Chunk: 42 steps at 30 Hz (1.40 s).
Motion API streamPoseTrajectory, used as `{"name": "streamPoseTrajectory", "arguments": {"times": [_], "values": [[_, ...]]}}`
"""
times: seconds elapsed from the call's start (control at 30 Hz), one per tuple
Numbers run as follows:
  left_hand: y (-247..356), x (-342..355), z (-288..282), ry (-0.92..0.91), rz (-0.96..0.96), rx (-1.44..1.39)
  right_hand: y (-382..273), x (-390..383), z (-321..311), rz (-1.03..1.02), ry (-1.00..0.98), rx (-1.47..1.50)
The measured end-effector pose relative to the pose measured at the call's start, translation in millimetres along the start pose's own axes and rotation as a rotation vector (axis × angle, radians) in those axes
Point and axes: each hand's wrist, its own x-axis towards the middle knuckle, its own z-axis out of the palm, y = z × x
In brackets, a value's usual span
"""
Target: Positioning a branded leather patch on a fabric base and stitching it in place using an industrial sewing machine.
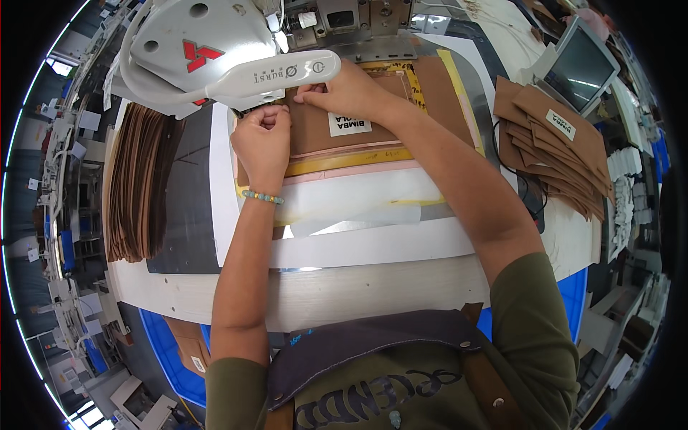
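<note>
Brown panel (314, 136), white label (350, 127) facing up, lying before machine (240, 36), long axis running sideways; left hand (262, 135), right hand (352, 92) curling narrow, holding unclear

Wide fisheye view from the wearer's head, left lens of a side-by-side pair, facing steeply downward over the chest; upright and unmirrored. The olive shirt (437, 416), near the lens, occupies the lower edge, whence the left forearm (251, 272) and right forearm (455, 172) extend upward; the left hand (264, 140) and right hand (351, 89) fall above mid-frame, at close range. The upper edge crops the white machine (240, 36). The worktable's (373, 290) front edge bows toward the dark circular rim, where distant workstations (87, 304) appear compressed
</note>
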Motion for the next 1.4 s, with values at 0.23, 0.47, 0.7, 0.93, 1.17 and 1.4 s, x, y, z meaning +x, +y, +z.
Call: {"name": "streamPoseTrajectory", "arguments": {"times": [0.23, 0.47, 0.7, 0.93, 1.17, 1.4], "values": [[-2, 0, -4, -0.017, 0.015, -0.021, -4, 2, 2, -0.013, -0.015, 0.038], [14, -8, -7, -0.057, 0.018, -0.110, -11, 0, -10, -0.053, -0.111, 0.098], [16, -9, -6, -0.105, -0.054, -0.135, -14, -4, -9, -0.301, 0.030, -0.236], [16, -9, -7, -0.108, -0.017, -0.129, -15, -4, -12, -0.339, 0.014, -0.320], [16, -8, -5, -0.117, -0.038, -0.144, -12, -3, -7, -0.382, 0.041, -0.302], [14, -8, -6, -0.116, -0.037, -0.091, -10, -3, -6, -0.339, 0.029, -0.265]]}}
